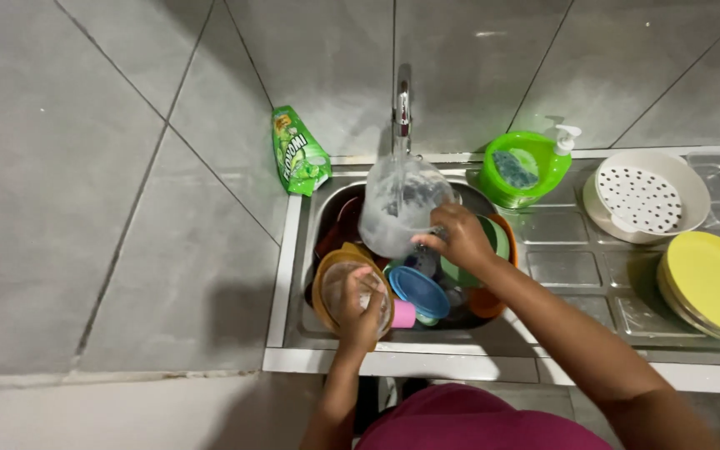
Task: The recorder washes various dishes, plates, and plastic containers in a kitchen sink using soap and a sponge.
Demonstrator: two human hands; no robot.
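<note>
Clear jug: clear plastic jug (pixel 399 210), centre frame under the tap (pixel 402 108), tilted above the sink (pixel 293 275).
Right hand: right hand (pixel 460 237), arm stretched up-left, fingers clamped on the jug's lower edge.
Left hand: left hand (pixel 360 307), fingers curled onto the orange bowl (pixel 331 283), lower centre.
Room: sink crowded with dishes; yellow plates (pixel 710 283) at right edge.

Both arms reach forward; left hand (pixel 360 307) and right hand (pixel 458 237) curled closed.
</note>
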